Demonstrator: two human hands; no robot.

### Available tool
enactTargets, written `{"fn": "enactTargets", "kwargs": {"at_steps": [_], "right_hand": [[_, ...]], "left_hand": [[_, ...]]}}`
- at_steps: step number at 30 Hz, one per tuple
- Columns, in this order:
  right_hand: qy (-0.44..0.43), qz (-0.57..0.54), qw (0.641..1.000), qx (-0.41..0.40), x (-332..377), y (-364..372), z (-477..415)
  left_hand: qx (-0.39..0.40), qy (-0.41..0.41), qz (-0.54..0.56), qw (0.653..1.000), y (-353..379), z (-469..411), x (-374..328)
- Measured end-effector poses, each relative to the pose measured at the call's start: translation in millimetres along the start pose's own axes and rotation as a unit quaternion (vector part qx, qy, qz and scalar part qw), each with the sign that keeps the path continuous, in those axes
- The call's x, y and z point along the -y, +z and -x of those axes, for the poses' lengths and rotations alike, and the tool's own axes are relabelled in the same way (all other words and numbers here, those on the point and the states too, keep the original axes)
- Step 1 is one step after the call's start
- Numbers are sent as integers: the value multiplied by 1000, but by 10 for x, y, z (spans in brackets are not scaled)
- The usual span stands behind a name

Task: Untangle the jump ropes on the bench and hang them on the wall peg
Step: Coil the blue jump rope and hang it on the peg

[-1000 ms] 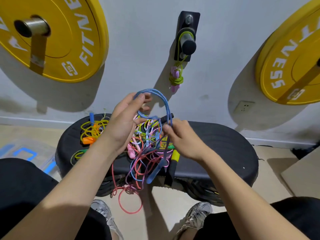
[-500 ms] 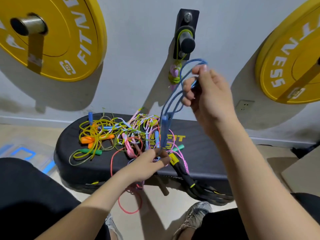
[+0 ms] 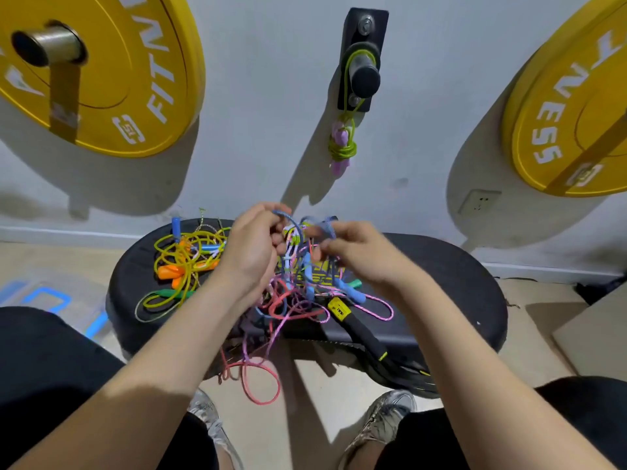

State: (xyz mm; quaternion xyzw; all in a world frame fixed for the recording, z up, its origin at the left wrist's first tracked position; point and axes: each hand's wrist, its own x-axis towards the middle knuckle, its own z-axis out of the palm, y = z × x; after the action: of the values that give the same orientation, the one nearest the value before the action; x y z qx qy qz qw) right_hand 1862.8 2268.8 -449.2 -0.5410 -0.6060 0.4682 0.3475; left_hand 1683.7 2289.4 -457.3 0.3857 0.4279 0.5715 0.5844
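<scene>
Both hands meet over the middle of the bench (image 3: 441, 276). The left hand (image 3: 252, 252) pinches a loop of the blue jump rope (image 3: 294, 228) between its curled fingers and thumb. The right hand (image 3: 353, 252), slightly blurred, curls its fingers round the same cord just beside it.

From that grip the blue cord drops into the tangle (image 3: 298, 296) of pink, coral and pale ropes on the bench's middle. I judge the main risk to be a hard upward pull. It would cinch the crossings tighter, or drag the whole pile over the bench's front edge, where a coral loop (image 3: 261, 385) already hangs toward the floor. The black-handled rope (image 3: 359, 330), lying across that front edge, could slide off with it.

I would feed slack through, not tug. The yellow rope with orange handles (image 3: 179, 262) lies at the bench's left end. On the wall above the bench, the wall peg (image 3: 364, 74) already carries a green rope with pink handles (image 3: 342, 147).
</scene>
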Motion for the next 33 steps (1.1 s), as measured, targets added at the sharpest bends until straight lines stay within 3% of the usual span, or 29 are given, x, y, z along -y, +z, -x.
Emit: {"fn": "enactTargets", "kwargs": {"at_steps": [3,8,10,12,13,16,18,22,26,29,33], "right_hand": [[-48,82,990,103,-197,262,2],[-121,149,979,70,-161,434,-60],[-128,165,978,12,-111,417,-107],[-117,132,981,-80,-30,367,-139],[-113,93,982,-116,20,335,-150],[-102,-62,983,-141,203,254,-139],[-93,-107,981,-130,311,246,-115],[-82,-220,960,-155,467,231,-83],[19,-359,911,-202,448,115,-93],[54,-267,930,-245,278,52,-85],[82,-210,947,-230,120,-47,-118]], "left_hand": [[81,-8,79,994,100,60,-243],[114,13,110,987,58,50,-266],[91,63,37,993,-14,-12,-230],[61,114,-108,986,-168,-65,-134],[81,110,-172,976,-264,-68,-53],[270,3,-262,926,-504,-18,302],[306,-42,-283,908,-560,11,543],[288,-34,-343,894,-565,-5,834],[228,-18,-388,893,-725,-48,924],[203,-22,-412,888,-788,-87,848],[191,2,-344,919,-532,-71,516]]}}
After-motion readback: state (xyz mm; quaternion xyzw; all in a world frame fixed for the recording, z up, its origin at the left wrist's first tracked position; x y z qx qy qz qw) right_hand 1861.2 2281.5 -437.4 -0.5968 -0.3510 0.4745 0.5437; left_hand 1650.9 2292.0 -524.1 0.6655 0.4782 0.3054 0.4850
